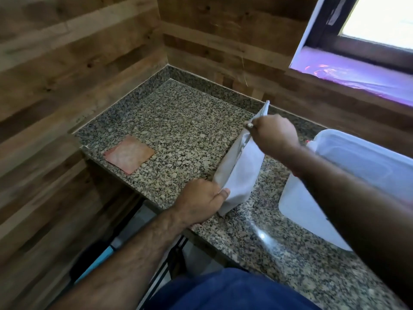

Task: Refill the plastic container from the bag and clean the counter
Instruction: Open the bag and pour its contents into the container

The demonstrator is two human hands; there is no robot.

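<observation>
Blue cloth (234,289), the person's own garment, is filling the bottom edge of the view, and two bare forearms are reaching out from it over one speckled granite counter (183,130). Left hand (201,201) is sitting at the counter's near edge, fingers curled around the bottom corner of one white bag (240,173), thumb pressing on the bag's side. That bag is standing on the granite near the middle of the view, tilting away toward the wall. Right hand (276,132) is gripping the bag's top, fingers closed tight and pinching the upper edge; one small metallic-looking tip is poking out beside the knuckles, and whether it is a tool or part of the bag cannot be told. Just to the right, under the right forearm, one white flat piece (306,211), perhaps a lid, is lying on the counter, and behind it one translucent plastic container (366,159) is standing, partly hidden by the arm. Further left, one pinkish square cloth (129,154) is lying flat, well apart from the bag. Beyond, wood-panelled walls (78,70) are meeting in a corner, and one window (380,19) is glowing at the upper right.
</observation>
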